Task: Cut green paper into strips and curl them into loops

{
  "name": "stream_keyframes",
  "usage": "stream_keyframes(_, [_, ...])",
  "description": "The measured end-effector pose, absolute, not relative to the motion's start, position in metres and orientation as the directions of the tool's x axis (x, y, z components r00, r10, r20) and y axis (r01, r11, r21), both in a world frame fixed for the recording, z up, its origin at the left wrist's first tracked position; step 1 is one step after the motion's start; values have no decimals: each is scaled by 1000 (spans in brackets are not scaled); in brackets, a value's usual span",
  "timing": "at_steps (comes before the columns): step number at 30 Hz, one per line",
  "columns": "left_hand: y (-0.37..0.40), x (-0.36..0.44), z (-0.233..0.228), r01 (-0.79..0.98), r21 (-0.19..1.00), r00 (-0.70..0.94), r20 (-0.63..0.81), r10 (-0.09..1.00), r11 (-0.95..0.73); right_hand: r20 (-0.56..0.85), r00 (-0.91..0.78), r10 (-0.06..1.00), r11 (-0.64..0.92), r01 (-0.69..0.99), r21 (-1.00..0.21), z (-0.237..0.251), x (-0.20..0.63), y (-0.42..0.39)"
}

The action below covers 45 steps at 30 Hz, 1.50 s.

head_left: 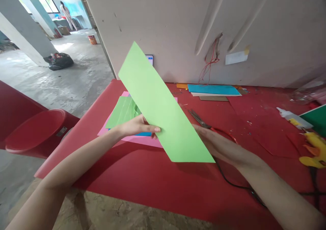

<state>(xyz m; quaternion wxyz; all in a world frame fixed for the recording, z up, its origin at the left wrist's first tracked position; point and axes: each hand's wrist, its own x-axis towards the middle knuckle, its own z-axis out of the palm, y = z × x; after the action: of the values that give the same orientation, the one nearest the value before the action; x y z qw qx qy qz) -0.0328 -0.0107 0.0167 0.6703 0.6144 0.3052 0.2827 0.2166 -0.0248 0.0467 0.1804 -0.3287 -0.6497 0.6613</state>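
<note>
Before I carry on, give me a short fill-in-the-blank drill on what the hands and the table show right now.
1. The sheet in the left hand is light ____.
2. The scissors lie nearer the right hand than the ____ one.
3. The table under the hands is coloured ____.
4. The glue gun at the right edge of the view is mostly ____.

Missing words: green; left; red; yellow.

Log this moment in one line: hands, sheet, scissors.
left hand: pinching green sheet | right hand: partly hidden behind sheet, grip unclear | green sheet: slanted above red table | scissors: on table beyond right hand
</note>
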Motion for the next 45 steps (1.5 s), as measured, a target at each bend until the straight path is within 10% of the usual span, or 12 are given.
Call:
stream_keyframes(3, [-20, -17, 20, 59, 995, 616, -99, 782, 80, -212, -844, 492, -402, -4, -916, 36, 204, -34])
stream_keyframes(7, [-26, -4, 22, 47, 997, 473, -83, 877, 69, -218, -827, 518, -477, -68, -876, 22, 203, -33])
stream_keyframes(18, [-21, -9, 15, -221, 929, 412, -188, 892, 298, -326, -461, 825, -400, -70, -914, 33, 202, -35])
stream_keyframes(28, [-24, -21, 4, -259, 959, 689, 98, 718, 118, -296, -504, 812, -378, -68, -923, 32, 209, -28])
stream_keyframes(45, [-27, -13, 15, -176, 981, 574, 35, 818, 82, -34, -439, 898, 183, 441, -879, 42, 209, -42])
